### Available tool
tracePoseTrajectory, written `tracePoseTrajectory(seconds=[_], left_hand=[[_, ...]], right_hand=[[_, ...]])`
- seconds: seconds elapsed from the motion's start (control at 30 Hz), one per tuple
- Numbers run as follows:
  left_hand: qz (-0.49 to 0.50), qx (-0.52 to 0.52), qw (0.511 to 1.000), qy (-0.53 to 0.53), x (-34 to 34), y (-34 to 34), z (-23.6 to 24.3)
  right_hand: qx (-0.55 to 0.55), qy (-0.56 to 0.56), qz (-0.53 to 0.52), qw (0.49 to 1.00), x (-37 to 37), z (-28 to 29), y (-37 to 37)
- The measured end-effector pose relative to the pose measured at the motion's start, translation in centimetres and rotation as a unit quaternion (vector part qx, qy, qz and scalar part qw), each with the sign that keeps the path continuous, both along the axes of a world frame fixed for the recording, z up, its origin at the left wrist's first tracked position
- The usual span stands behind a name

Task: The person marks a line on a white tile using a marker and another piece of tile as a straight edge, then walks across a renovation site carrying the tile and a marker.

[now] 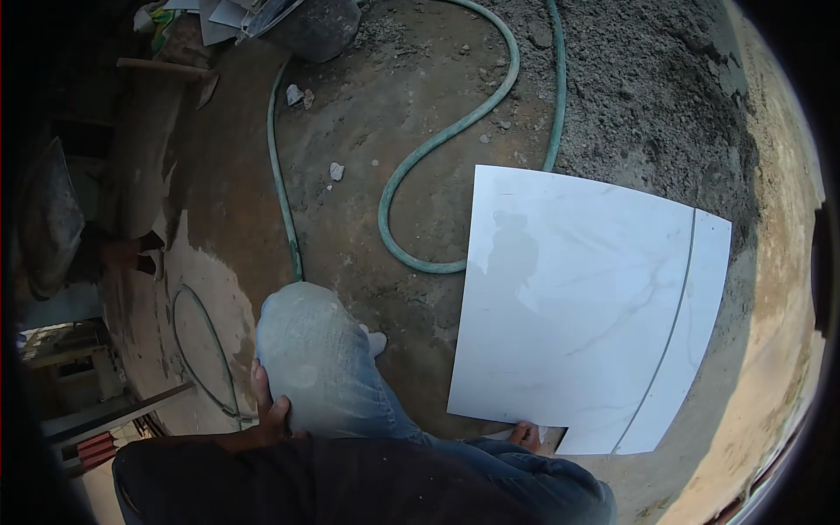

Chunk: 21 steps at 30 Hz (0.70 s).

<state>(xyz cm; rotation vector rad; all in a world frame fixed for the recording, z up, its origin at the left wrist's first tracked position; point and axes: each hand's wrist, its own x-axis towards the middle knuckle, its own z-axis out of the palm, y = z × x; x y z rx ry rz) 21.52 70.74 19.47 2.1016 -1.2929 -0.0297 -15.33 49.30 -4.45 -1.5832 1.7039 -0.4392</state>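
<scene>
My left hand (273, 411) rests against the side of my bent left leg (315, 359), in faded blue jeans. Its visible fingers are apart and hold nothing. To the right lies a large white tile (586, 306) with faint grey veins, a dark line along its right side and a rectangular notch at its near left corner. Beside that notch, a small skin-toned shape (525, 436) shows past my right leg (542, 477). It may be my right hand at the tile's edge, but the leg hides most of it, and I cannot tell its grip.
A green hose (411, 166) curves over the ground beyond the tile. Grey mortar (647, 96) spreads at the far right, beside a tan wall (783, 175). A dark bucket (319, 31) and a wooden-handled tool (166, 66) lie at the far left. Another person's foot (150, 254) shows left.
</scene>
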Motion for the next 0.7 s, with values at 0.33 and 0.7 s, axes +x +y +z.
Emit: tracePoseTrajectory(seconds=[0.33,0.7], left_hand=[[0.071,-0.101,0.984,0.126,-0.5,7.2,-2.8],[0.177,-0.095,0.874,0.444,2.7,13.1,-4.1]], right_hand=[[0.057,0.034,0.064,0.996,1.0,1.9,-2.1],[0.142,0.109,0.142,0.974,1.8,3.8,-5.9]])
